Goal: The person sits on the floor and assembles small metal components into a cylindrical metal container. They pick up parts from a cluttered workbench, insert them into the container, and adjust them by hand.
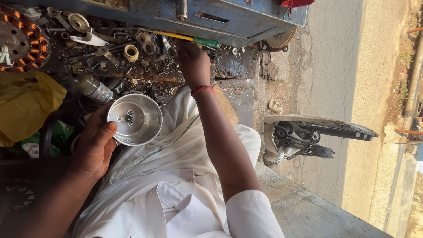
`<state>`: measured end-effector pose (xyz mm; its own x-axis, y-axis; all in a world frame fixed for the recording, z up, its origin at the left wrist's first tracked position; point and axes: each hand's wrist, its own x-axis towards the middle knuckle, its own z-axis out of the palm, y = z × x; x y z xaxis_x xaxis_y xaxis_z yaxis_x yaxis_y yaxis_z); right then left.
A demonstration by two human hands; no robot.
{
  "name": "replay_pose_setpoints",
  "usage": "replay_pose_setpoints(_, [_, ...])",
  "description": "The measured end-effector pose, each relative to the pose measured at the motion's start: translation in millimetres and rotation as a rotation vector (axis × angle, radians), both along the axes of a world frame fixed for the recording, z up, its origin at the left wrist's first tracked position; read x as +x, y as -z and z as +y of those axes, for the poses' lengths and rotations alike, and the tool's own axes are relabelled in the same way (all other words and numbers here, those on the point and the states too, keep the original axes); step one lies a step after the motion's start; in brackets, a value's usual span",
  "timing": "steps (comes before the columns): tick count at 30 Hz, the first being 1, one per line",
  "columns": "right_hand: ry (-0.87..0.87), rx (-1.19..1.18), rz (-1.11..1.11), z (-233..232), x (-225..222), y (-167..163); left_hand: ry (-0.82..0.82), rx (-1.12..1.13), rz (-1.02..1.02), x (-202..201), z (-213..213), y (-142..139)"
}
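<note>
Left hand point(94, 147): grips a round steel bowl-shaped jar base point(135, 119) from below, thumb pressed against its rim, the other fingers wrapped behind it and mostly hidden.
Jar base: held over the person's lap, its shiny underside facing the camera, with a small hub and a few screws at its centre; it sits just in front of the cluttered worktop point(238, 66).
Right hand point(193, 61): reaches forward onto the worktop, fingers curled together around the handle end of a screwdriver point(185, 38).
Screwdriver: yellow shaft part and green grip, lying roughly level across the top of the clutter, its green end poking out past the hand.
Wrist: a red thread band point(202, 90) circles the right wrist.
Clothing: white garment point(176, 185) covers the lap and the right upper arm.
Clutter: screws, metal brackets, wires and a roll of tape point(131, 52) lie spread over the worktop beside the right hand.
Motor winding: a round copper-wound stator point(20, 39) lies at the far left edge.
Cylinder: a grey metal cylinder point(93, 88) lies near the left hand.
Bag: a crumpled yellow plastic bag point(24, 103) lies left of the jar base.
Blue box: a worn blue metal casing point(238, 15) stands behind the clutter.
Ground: an opened appliance point(308, 134) lies on the concrete, well apart from both hands.
</note>
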<state>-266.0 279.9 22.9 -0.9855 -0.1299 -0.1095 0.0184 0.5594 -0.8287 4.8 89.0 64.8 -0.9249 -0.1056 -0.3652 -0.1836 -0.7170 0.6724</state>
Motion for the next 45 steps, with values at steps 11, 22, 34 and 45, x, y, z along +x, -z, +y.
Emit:
replay_pose_setpoints(11, [-0.168,-0.561,-0.432,90.3,123.9,-137.0,0.123,-0.07,-0.097,0.7,45.0,-3.5])
replay_pose_setpoints(22, [-0.362,0.208,-0.018,65.6,190.8,-142.1,0.137,-0.157,-0.026,13.1,83.8,3.7])
replay_pose_setpoints(34, [-0.446,0.538,0.009,42.7,194.5,-139.8,0.162,-0.177,-0.035,15.3,88.0,-2.2])
replay_pose_setpoints(45, [-0.493,0.626,0.023,32.3,187.0,-138.0,0.163,-0.123,-0.047,13.8,87.3,-2.8])
